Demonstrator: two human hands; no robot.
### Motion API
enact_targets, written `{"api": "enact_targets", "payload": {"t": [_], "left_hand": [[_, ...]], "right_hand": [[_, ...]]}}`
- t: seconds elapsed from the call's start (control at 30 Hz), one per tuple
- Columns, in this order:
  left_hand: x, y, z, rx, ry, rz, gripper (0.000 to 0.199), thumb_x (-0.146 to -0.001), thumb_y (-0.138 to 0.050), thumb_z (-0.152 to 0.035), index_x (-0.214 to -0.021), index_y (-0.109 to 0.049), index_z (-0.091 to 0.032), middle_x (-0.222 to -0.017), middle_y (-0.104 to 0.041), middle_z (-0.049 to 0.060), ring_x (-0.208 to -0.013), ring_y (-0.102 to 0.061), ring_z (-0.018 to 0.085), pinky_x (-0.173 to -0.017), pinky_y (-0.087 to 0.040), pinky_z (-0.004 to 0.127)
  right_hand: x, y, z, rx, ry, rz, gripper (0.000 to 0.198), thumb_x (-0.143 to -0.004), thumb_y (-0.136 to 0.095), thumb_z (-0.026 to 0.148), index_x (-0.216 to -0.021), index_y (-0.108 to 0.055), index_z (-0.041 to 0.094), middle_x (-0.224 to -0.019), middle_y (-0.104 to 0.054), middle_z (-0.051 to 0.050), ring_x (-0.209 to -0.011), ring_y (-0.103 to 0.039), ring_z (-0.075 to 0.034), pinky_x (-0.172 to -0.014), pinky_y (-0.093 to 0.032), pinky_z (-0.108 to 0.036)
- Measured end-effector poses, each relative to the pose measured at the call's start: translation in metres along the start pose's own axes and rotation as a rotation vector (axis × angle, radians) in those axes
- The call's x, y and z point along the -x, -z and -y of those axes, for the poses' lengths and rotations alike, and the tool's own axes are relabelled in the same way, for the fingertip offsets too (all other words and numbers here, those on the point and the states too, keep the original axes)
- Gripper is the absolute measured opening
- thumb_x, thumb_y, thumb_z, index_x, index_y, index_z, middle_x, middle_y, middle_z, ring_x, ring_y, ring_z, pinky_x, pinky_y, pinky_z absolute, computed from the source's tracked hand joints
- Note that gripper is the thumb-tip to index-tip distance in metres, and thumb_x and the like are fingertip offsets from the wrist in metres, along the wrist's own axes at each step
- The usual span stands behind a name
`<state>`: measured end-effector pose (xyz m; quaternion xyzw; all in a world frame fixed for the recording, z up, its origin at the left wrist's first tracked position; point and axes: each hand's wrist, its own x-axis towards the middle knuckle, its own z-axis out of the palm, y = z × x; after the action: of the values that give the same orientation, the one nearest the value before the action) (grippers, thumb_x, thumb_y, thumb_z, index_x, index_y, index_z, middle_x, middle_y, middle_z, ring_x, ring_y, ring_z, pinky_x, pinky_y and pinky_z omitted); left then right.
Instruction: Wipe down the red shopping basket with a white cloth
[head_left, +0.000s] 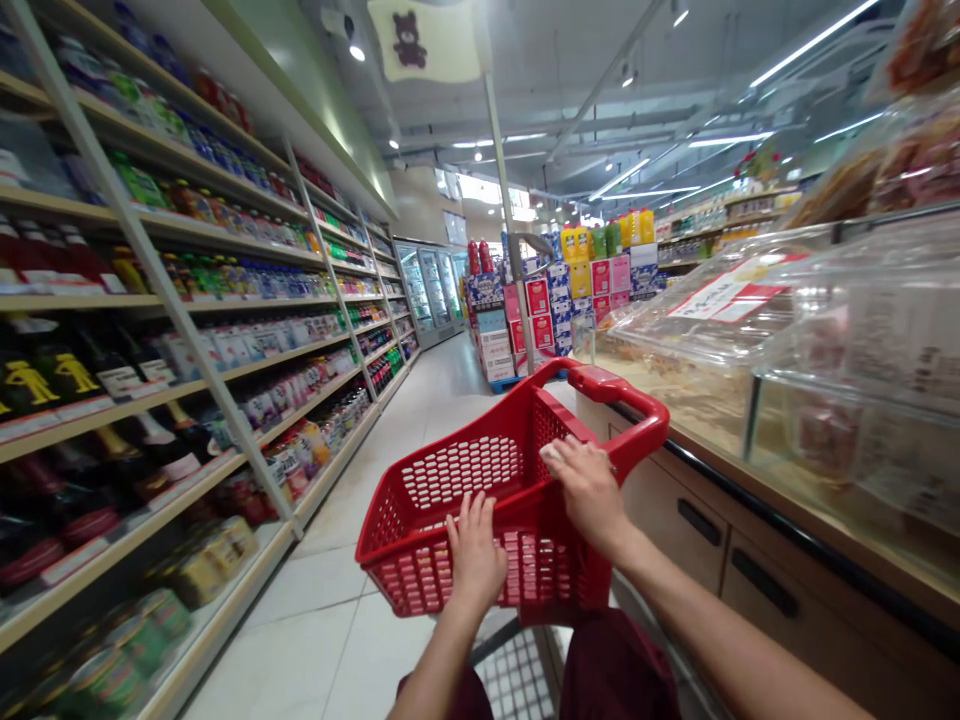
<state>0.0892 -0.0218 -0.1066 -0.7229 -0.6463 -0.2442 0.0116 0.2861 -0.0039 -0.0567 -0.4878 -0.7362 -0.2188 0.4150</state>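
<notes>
A red plastic shopping cart basket (457, 480) with perforated walls stands right in front of me, and no goods show in it. My left hand (476, 560) lies on the basket's near side rim, its fingers stretched out and apart. Close to the handle end, my right hand (592, 490) reaches over the same rim. Its fingers are closed over a small crumpled white tissue (553, 452), mostly covered by the hand. The red cart handle (634, 395) rises just beyond my right hand, and neither hand touches it.
Shelves (247, 370) of bottles and cans line the left. On the right is a wooden counter (675, 510) with clear food packages (705, 290). Stacked boxes (536, 310) stand ahead beside a grey pole (499, 160). Glass-door fridges (431, 285) are farther back. Pale floor tiles (322, 630) run along the aisle.
</notes>
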Motion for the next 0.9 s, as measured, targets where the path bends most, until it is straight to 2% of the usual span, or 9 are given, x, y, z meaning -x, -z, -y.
{"api": "enact_targets", "payload": {"t": [0.07, 0.17, 0.3, 0.37, 0.47, 0.6, 0.7, 0.77, 0.9], "left_hand": [[-0.001, 0.003, -0.009, 0.086, 0.040, -0.048, 0.060, -0.067, -0.038, -0.005, -0.126, -0.036, -0.017, -0.139, -0.031, 0.006, -0.130, -0.019, 0.020, -0.106, -0.003, 0.050], [-0.006, 0.006, -0.032, 0.316, -0.035, -0.130, 0.050, -0.079, -0.031, -0.013, -0.129, -0.030, -0.019, -0.140, -0.029, 0.005, -0.130, -0.019, 0.016, -0.108, -0.009, 0.045], [-0.021, -0.004, -0.068, 0.560, -0.170, -0.128, 0.044, -0.083, -0.032, -0.023, -0.127, -0.034, -0.016, -0.135, -0.037, 0.008, -0.127, -0.026, 0.017, -0.106, -0.024, 0.036], [-0.029, -0.011, -0.078, 0.572, -0.177, -0.165, 0.041, -0.082, -0.036, -0.023, -0.122, -0.041, -0.015, -0.129, -0.045, 0.010, -0.122, -0.035, 0.018, -0.104, -0.029, 0.037], [-0.032, -0.017, -0.069, 0.509, -0.218, -0.263, 0.033, -0.082, -0.037, -0.020, -0.112, -0.051, -0.018, -0.117, -0.055, 0.008, -0.111, -0.047, 0.017, -0.099, -0.036, 0.037], [-0.014, -0.019, -0.008, 0.331, -0.257, -0.435, 0.028, -0.084, -0.035, -0.017, -0.103, -0.056, -0.021, -0.111, -0.059, 0.006, -0.111, -0.048, 0.018, -0.096, -0.039, 0.041], [-0.001, -0.017, 0.025, 0.240, -0.240, -0.561, 0.025, -0.085, -0.037, -0.021, -0.103, -0.055, -0.020, -0.115, -0.057, 0.008, -0.114, -0.046, 0.019, -0.094, -0.042, 0.044], [-0.001, -0.018, 0.018, 0.235, -0.276, -0.588, 0.027, -0.085, -0.037, -0.018, -0.106, -0.053, -0.020, -0.122, -0.052, 0.008, -0.118, -0.041, 0.019, -0.095, -0.042, 0.042], [-0.015, -0.020, -0.026, 0.264, -0.473, -0.532, 0.033, -0.084, -0.036, -0.012, -0.113, -0.050, -0.018, -0.125, -0.050, 0.008, -0.123, -0.035, 0.017, -0.099, -0.039, 0.038]], "right_hand": [[0.006, -0.010, 0.026, -0.078, 0.028, 0.073, 0.042, -0.076, -0.040, 0.008, -0.114, -0.054, 0.020, -0.120, -0.053, -0.008, -0.116, -0.042, -0.025, -0.098, -0.030, -0.045], [0.004, -0.019, 0.054, -0.219, -0.075, 0.120, 0.045, -0.081, -0.040, 0.022, -0.126, -0.041, 0.018, -0.127, -0.047, -0.010, -0.119, -0.039, -0.026, -0.096, -0.032, -0.048], [-0.006, -0.014, 0.054, -0.426, -0.206, 0.054, 0.052, -0.087, -0.029, 0.031, -0.136, -0.019, 0.016, -0.132, -0.040, -0.012, -0.121, -0.038, -0.020, -0.093, -0.039, -0.037], [-0.008, -0.011, 0.043, -0.452, -0.184, 0.028, 0.053, -0.087, -0.028, 0.031, -0.136, -0.016, 0.015, -0.132, -0.039, -0.012, -0.120, -0.038, -0.019, -0.092, -0.040, -0.034], [-0.005, -0.011, 0.022, -0.351, -0.058, 0.021, 0.048, -0.086, -0.032, 0.031, -0.132, -0.028, 0.017, -0.128, -0.045, -0.011, -0.117, -0.042, -0.021, -0.094, -0.036, -0.039], [0.005, -0.011, 0.002, -0.125, 0.042, -0.042, 0.037, -0.085, -0.035, 0.025, -0.119, -0.048, 0.017, -0.116, -0.056, -0.009, -0.110, -0.048, -0.022, -0.098, -0.027, -0.044], [0.012, -0.011, 0.008, -0.050, 0.074, -0.044, 0.031, -0.084, -0.038, 0.023, -0.109, -0.056, 0.018, -0.105, -0.063, -0.004, -0.103, -0.051, -0.021, -0.099, -0.023, -0.043], [0.013, -0.012, 0.018, -0.025, 0.062, -0.040, 0.030, -0.084, -0.039, 0.024, -0.106, -0.058, 0.019, -0.100, -0.065, -0.003, -0.098, -0.052, -0.021, -0.099, -0.020, -0.044], [0.015, -0.015, 0.029, -0.030, 0.101, -0.013, 0.031, -0.085, -0.035, 0.023, -0.105, -0.058, 0.018, -0.100, -0.065, -0.003, -0.095, -0.053, -0.021, -0.099, -0.018, -0.044]]}}
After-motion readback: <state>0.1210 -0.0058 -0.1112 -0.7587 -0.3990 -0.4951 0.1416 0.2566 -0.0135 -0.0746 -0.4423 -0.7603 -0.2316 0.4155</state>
